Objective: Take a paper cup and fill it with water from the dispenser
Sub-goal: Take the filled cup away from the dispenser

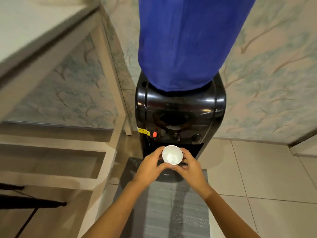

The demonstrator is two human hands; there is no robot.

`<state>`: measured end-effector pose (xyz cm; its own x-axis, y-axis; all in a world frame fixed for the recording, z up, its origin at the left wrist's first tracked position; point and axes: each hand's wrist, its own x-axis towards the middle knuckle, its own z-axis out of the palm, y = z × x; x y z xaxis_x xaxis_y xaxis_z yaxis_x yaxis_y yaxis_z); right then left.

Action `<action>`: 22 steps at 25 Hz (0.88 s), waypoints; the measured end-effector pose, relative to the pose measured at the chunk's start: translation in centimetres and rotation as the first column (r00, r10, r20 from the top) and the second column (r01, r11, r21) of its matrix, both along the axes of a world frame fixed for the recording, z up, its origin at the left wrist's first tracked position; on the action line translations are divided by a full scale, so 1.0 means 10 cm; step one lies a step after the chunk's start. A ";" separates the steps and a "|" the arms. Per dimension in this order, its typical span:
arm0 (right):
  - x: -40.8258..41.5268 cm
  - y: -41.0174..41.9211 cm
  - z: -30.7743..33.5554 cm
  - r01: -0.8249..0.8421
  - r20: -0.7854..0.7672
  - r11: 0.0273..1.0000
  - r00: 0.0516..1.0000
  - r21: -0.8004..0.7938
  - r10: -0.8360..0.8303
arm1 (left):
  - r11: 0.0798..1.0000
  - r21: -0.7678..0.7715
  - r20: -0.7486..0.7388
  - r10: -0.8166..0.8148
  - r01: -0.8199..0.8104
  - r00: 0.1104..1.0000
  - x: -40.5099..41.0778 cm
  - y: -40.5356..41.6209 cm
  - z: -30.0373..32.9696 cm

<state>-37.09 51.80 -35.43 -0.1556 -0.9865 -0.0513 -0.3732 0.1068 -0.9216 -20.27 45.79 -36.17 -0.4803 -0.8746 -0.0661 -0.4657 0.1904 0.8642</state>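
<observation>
The fingers (pixel 158 150) of the left hand (pixel 151 164) curl around the left side of a white paper cup (pixel 172 154), and those of the right hand (pixel 189 164) wrap its right side, so the 2 hands clamp the cup between them, thumbs meeting at its near edge. The cup is upright, its open mouth facing the camera, and its inside looks pale and glossy (whether any water lies in it cannot be told). It is held just in front of the recess of a black water dispenser (pixel 180 107), below a row of 3 taps. The left tap carries a red button (pixel 154 134), with a yellow label (pixel 143 131) beside it; the other 2 taps are dark. A large bottle under a blue cover (pixel 188 40) stands on top of the dispenser. Both forearms reach in bare from the bottom edge. Under them a grey mat (pixel 176 212) lies on the tiled floor (pixel 257 169) in front of the machine. To the left stands a pale shelf unit (pixel 106 83), and patterned wallpaper (pixel 274 83) with tree branches covers the wall behind.
</observation>
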 end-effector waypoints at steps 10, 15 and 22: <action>-0.09 0.20 2.34 -0.027 -0.069 0.964 0.998 -0.263 0.009 | 0.980 -0.181 -0.063 -0.100 0.088 0.993 0.03 0.06 2.51; 0.04 0.17 3.45 -0.062 -0.143 0.912 0.990 -0.406 0.004 | 0.936 -0.348 -0.016 -0.072 0.062 0.997 0.19 0.02 3.67; 0.73 -0.05 4.29 -0.147 -0.190 0.873 0.980 -0.466 0.063 | 0.894 -0.446 -0.070 0.008 -0.039 0.998 0.97 0.03 4.59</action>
<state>-29.81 51.30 7.48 -0.0144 -0.8956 0.4445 -0.5072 -0.3766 -0.7752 -10.53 46.05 9.75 -0.4491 -0.8157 0.3646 -0.4213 0.5532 0.7186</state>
